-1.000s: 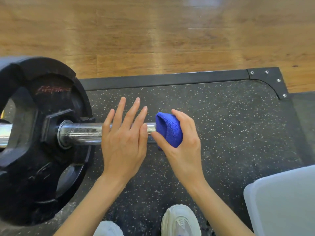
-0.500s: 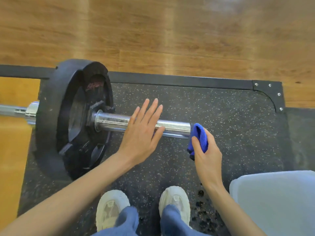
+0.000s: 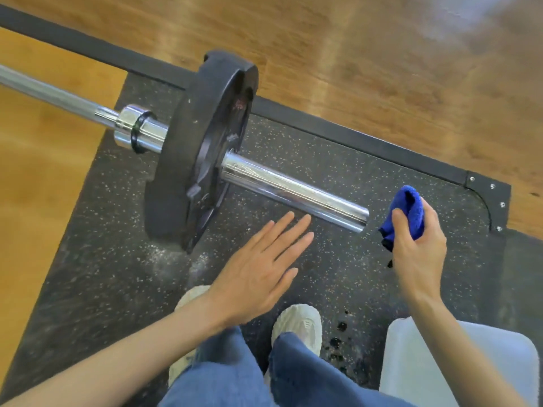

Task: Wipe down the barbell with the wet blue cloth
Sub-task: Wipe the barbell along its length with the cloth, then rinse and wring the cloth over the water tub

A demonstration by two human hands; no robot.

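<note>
The barbell (image 3: pixel 293 190) lies across the middle of the frame on the speckled mat (image 3: pixel 338 277), its sleeve end bare. At centre right, the right hand (image 3: pixel 417 248) clamps the bunched blue cloth (image 3: pixel 410 212) just off that end, not touching it. The left hand (image 3: pixel 258 271) hovers flat, fingers apart, lower centre. I'd judge this a pause between strokes; next, the cloth must wrap the sleeve again.

1. I am seeing the barbell (image 3: pixel 293 192) lying across the speckled black mat, running diagonally from upper left to lower right, its chrome sleeve end pointing toward the cloth.
2. The blue cloth (image 3: pixel 410 212) is sitting bunched up just beside the sleeve's end, apart from it, with a dark corner hanging down.
</note>
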